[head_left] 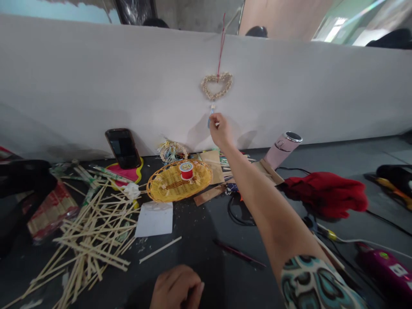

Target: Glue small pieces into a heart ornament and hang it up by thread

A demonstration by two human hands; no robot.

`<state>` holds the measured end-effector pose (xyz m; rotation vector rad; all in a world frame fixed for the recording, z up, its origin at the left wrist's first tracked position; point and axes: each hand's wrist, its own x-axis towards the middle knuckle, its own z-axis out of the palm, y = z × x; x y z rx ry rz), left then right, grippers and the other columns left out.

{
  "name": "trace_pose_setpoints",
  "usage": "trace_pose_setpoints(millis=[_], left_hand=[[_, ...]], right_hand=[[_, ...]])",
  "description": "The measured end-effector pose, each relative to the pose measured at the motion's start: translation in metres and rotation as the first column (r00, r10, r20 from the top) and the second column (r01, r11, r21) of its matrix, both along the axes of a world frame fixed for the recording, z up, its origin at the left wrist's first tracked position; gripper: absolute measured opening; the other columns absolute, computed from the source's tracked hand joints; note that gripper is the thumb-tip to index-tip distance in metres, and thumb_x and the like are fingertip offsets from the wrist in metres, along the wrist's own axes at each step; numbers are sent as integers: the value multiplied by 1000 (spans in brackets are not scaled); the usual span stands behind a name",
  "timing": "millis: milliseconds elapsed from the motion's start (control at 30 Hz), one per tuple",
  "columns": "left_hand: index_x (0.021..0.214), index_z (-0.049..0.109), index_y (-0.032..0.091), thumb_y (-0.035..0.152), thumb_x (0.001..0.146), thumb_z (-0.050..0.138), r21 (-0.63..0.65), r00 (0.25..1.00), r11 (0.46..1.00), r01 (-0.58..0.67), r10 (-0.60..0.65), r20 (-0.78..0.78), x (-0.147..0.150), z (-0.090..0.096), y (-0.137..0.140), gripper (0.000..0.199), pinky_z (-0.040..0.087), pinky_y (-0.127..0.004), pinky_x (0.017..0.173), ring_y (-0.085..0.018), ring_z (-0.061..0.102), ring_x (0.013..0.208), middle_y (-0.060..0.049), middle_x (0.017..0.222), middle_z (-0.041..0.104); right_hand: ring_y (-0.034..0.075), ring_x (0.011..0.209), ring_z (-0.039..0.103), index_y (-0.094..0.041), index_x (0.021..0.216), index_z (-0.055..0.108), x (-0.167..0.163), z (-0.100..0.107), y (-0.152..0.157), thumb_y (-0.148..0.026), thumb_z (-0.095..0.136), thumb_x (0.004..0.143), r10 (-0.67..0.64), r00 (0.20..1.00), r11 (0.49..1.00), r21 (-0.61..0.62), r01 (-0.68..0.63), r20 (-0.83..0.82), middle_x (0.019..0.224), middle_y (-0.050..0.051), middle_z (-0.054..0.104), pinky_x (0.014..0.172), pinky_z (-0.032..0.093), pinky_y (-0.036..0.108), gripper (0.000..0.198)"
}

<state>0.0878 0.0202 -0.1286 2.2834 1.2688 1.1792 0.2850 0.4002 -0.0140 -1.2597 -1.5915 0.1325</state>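
Note:
My right hand reaches forward to the white partition, finger and thumb pinched on a light blue tassel. Just above the tassel hangs a heart-shaped ornament made of small pale beads or pieces. A thin red cord holds the heart from the partition's top edge. Near the table's front edge, my left hand rests with its fingers curled closed, and nothing shows in it. A yellow woven basket lies beyond it, with a spool of red thread inside.
Many loose wooden sticks cover the left side, beside a white card. A phone stands at the partition, near a beaded ring. Rightward are a pink flask, red cloth and cables; a dark pen lies in front.

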Motion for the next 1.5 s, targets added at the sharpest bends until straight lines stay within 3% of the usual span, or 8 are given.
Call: trace_pose_setpoints(millis=[133,233,433,667,900,1167,1333,1500], left_hand=[[76,56,21,10,87,51,-3,999,999,50,-50,-14,-3,3,1,16,40,-23,56,-10,53,53,3,60,56],[77,56,21,11,87,53,-17,996,998,69,-69,-51,-5,5,2,14,41,-23,57,-10,54,53,3,62,57],[81,59,20,12,87,56,-23,994,997,72,-74,-77,-6,8,0,10,43,-23,59,-10,58,57,2,67,61],[76,59,20,14,89,52,-6,993,995,102,-102,-64,-5,18,0,16,41,-22,55,-10,57,56,2,63,59],[77,60,18,14,91,52,27,989,991,127,-125,-75,-4,18,-2,16,44,-21,60,-10,59,61,0,67,64],[79,63,18,17,93,51,4,982,993,120,-119,-144,-4,12,-5,18,45,-21,61,-11,60,64,0,69,64],[83,63,17,15,93,49,72,981,988,134,-122,-150,-2,13,-7,17,47,-20,65,-10,62,68,-1,73,67],[81,63,17,17,94,49,62,981,989,132,-121,-152,-1,18,-10,19,47,-20,64,-10,62,66,-1,72,67]], right_hand=[[19,91,60,-16,117,59,5,-18,-6,-18,49,82,67,992,983,-177,-47,108,101,8,65,89,47,35,37],[21,84,61,-14,116,61,15,-26,-19,-21,52,80,107,984,963,-263,-67,143,96,9,67,85,49,38,38],[20,86,62,-15,103,68,34,-5,-64,-25,53,81,195,960,928,-356,-114,200,97,8,69,85,48,37,28],[14,78,61,-17,100,70,42,26,-153,-27,55,84,416,873,851,-446,-277,253,97,5,71,74,46,28,24],[12,70,60,-21,103,67,48,25,-255,-23,54,88,553,805,777,-481,-406,215,94,3,70,63,45,24,20],[14,80,63,-24,104,67,40,-9,-359,-25,53,93,580,815,732,-440,-519,3,99,4,67,68,50,26,18],[17,78,64,-25,106,63,23,-63,-372,-23,49,94,343,931,897,-250,-364,-122,90,5,67,71,52,30,19],[20,91,66,-26,114,60,18,-91,-370,-18,43,94,448,893,870,-212,-444,-33,98,7,68,79,54,34,27]])
